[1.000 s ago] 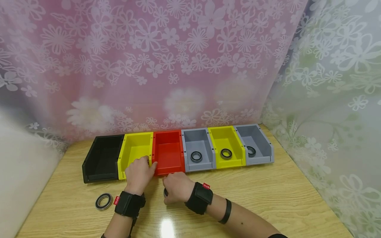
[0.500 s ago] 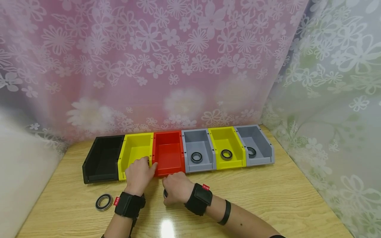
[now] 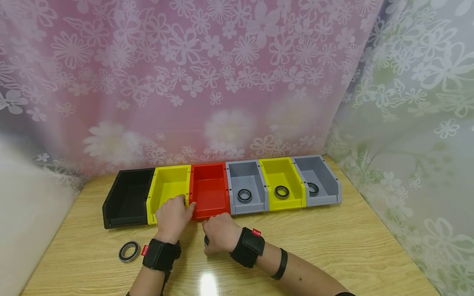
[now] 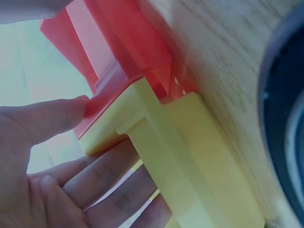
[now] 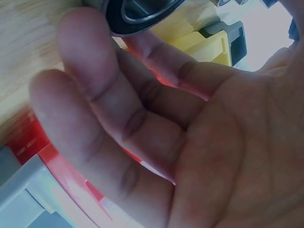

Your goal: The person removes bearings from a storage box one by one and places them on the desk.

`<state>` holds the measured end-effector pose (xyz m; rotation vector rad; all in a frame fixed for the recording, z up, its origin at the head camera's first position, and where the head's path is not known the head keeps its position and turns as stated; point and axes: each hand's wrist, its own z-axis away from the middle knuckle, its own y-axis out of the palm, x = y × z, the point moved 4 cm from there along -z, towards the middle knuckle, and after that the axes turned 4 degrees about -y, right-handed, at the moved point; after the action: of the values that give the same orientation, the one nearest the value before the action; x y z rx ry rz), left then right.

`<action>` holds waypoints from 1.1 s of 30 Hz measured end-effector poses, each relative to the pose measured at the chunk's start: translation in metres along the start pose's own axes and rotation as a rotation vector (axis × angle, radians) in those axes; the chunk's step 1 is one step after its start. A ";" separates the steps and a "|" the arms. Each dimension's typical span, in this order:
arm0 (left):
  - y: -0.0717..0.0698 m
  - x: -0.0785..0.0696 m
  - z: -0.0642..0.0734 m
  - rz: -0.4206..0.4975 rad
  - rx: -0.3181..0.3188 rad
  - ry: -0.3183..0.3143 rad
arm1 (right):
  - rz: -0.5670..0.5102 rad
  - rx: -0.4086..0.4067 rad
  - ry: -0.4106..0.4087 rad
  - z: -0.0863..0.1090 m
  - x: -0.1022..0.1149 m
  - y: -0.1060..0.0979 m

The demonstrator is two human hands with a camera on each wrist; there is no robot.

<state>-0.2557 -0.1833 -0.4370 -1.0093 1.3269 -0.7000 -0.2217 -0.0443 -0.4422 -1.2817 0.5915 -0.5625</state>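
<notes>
In the head view my left hand [image 3: 174, 218] is at the front of the left yellow bin [image 3: 172, 174] and the red bin [image 3: 209, 191]. Its thumb presses the red side and its fingers lie against the yellow side, pinching the adjoining walls, as the left wrist view shows. My right hand [image 3: 222, 233], just in front of the red bin, holds a ball bearing [image 5: 114, 19] close over the table; the hand mostly hides it in the head view. Another bearing [image 3: 121, 254] lies flat on the table, left of my left wrist.
A black bin [image 3: 127, 197] ends the row on the left. Further right, one bearing sits in each of the grey bin [image 3: 246, 169], the right yellow bin [image 3: 275, 168] and the far grey bin [image 3: 311, 166]. A flowered curtain [image 3: 229, 82] hangs behind.
</notes>
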 end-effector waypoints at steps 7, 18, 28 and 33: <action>0.000 0.000 0.001 0.003 -0.009 0.008 | 0.004 0.019 0.034 -0.001 -0.002 0.000; 0.000 0.000 0.002 0.008 -0.013 0.011 | -0.010 -0.001 0.038 0.001 -0.005 -0.003; -0.002 -0.001 0.000 -0.009 -0.012 0.011 | -0.207 -0.078 0.005 0.000 -0.019 -0.022; -0.001 -0.001 -0.001 -0.015 -0.006 0.002 | -0.314 -0.130 0.025 0.002 -0.035 -0.038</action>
<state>-0.2563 -0.1832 -0.4359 -1.0244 1.3254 -0.7086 -0.2481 -0.0269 -0.4014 -1.5056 0.4545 -0.8103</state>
